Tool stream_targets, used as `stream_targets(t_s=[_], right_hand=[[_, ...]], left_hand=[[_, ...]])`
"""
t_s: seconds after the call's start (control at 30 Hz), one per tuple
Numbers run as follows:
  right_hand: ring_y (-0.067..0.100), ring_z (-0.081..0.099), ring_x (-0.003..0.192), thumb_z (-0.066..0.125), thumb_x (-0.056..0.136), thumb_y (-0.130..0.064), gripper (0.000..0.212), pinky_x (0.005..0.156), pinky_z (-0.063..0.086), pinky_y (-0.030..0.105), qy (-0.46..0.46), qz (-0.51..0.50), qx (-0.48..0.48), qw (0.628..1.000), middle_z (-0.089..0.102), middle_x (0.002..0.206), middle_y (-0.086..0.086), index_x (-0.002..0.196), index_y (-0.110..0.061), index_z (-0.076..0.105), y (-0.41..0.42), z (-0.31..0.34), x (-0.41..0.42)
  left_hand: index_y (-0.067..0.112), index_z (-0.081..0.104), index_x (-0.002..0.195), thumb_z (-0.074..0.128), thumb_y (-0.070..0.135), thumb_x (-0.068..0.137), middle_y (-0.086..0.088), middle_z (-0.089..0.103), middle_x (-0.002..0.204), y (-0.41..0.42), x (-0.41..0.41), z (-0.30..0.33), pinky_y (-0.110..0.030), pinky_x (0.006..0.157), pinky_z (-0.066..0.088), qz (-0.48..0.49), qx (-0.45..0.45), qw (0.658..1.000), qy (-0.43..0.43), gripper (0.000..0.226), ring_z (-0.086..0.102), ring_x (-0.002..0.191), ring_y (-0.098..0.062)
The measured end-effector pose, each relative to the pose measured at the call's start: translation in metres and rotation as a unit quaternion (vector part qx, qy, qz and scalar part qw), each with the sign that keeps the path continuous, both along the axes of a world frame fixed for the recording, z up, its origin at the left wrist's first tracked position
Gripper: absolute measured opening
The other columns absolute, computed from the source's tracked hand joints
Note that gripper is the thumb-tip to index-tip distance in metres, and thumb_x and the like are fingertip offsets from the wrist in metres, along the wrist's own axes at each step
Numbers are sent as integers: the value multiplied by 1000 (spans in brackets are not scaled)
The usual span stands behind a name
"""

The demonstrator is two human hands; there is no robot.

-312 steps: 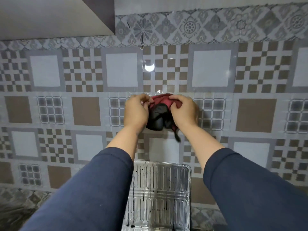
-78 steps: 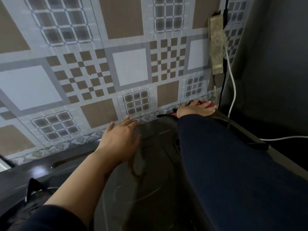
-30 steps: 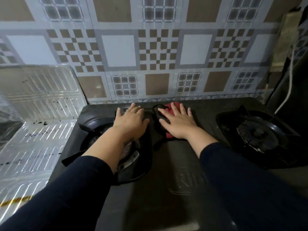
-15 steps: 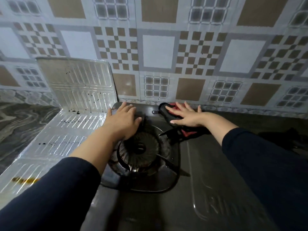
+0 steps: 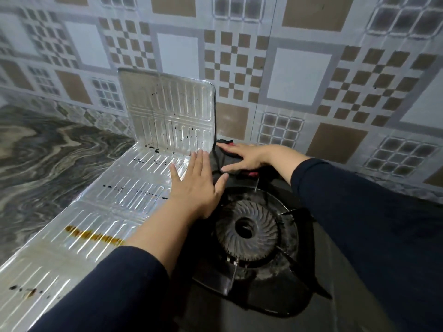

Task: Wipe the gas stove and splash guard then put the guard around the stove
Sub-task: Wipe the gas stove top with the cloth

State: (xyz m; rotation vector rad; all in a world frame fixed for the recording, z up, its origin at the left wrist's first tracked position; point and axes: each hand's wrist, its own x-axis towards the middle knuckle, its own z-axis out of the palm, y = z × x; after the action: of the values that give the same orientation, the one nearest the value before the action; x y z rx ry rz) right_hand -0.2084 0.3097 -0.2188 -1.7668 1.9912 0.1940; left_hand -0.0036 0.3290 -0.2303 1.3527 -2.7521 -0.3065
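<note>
- A moment before, my right hand [image 5: 247, 157] pressed the cloth [image 5: 221, 159] behind the burner [image 5: 247, 230]; now it had slid the cloth to the stove's [image 5: 275, 315] back-left corner, palm flat, fingers spread.
- My left hand [image 5: 195, 185] had shifted off the burner's rim toward the guard [image 5: 153, 168], open and holding nothing.
- The guard lay left of the burner, one panel upright, still spotted, so I judged the stove wipe was nearly done and the guard came next.
</note>
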Motion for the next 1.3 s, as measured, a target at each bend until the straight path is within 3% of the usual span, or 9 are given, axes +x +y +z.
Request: stream_targets(t_s=[0.07, 0.2, 0.33, 0.47, 0.53, 0.63, 0.73, 0.9, 1.3], right_hand=[[32, 7, 148, 41, 59, -90, 103, 118, 10, 54, 1, -1, -25, 1000, 7, 162, 3, 144, -52, -2, -18, -4, 11], [37, 32, 137, 34, 78, -74, 70, 109, 27, 57, 18, -56, -87, 994, 30, 153, 8, 142, -44, 25, -44, -18, 31], [32, 42, 131, 25, 91, -63, 58, 107, 33, 49, -33, -68, -103, 992, 40, 147, 7, 142, -36, 31, -43, -17, 27], [27, 34, 139, 28, 102, -44, 53, 114, 22, 35, -88, -112, -73, 987, 33, 153, 8, 149, -19, 25, -9, -11, -9], [27, 31, 140, 26, 101, -47, 57, 117, 19, 39, -80, -156, -54, 983, 31, 155, 7, 149, -18, 24, 25, -11, -32], [30, 38, 136, 21, 92, -66, 68, 112, 27, 43, -26, -232, -102, 967, 37, 152, 7, 147, -25, 29, 85, -14, -51], [23, 15, 147, 13, 91, -68, 65, 117, 13, 51, 78, -251, -113, 958, 16, 161, -5, 149, -39, 14, 141, -15, -46], [17, -12, 148, 21, 100, -50, 52, 115, -6, 58, 111, -261, -116, 952, -9, 161, -8, 148, -45, 4, 195, -16, -15], [19, -8, 149, 16, 100, -48, 50, 118, -9, 50, 128, -368, -150, 909, -3, 162, -2, 149, -41, 9, 275, -23, 72]], left_hand=[[9, -14, 150, 10, 57, 96, -3, -18, 160, 1, -1, -1, -56, 113, -15, 6, -4, 1000, 3, 76, -19, 147, -14], [10, -15, 150, 6, 57, 95, -3, -19, 160, -2, -5, -4, -60, 112, -18, 15, -15, 1000, -8, 75, -22, 145, -13], [10, -13, 150, 7, 55, 97, -3, -18, 160, -4, -6, 0, -61, 111, -17, 9, -17, 999, -31, 73, -21, 146, -14], [9, -11, 151, 6, 55, 97, -3, -16, 161, -2, -6, 3, -60, 109, -19, 5, -10, 999, -42, 73, -20, 146, -15], [10, -9, 151, 7, 54, 97, -2, -13, 161, -2, -5, 5, -60, 110, -18, -7, -10, 999, -43, 71, -17, 147, -14], [13, -3, 152, 8, 54, 98, 0, -7, 162, -2, -4, 13, -61, 110, -17, -35, -20, 998, -56, 69, -13, 148, -13], [14, 1, 153, 10, 53, 99, 1, -4, 162, 13, -10, 25, -61, 111, -14, -64, -4, 997, -36, 67, -12, 148, -15], [15, 5, 153, 15, 51, 100, 2, -1, 162, 64, -30, 35, -62, 112, -12, -146, -12, 989, 5, 65, -12, 148, -15], [16, 3, 153, 14, 54, 98, 3, -6, 162, 121, -23, 19, -60, 113, -12, -264, -4, 964, -30, 67, -15, 148, -15]])
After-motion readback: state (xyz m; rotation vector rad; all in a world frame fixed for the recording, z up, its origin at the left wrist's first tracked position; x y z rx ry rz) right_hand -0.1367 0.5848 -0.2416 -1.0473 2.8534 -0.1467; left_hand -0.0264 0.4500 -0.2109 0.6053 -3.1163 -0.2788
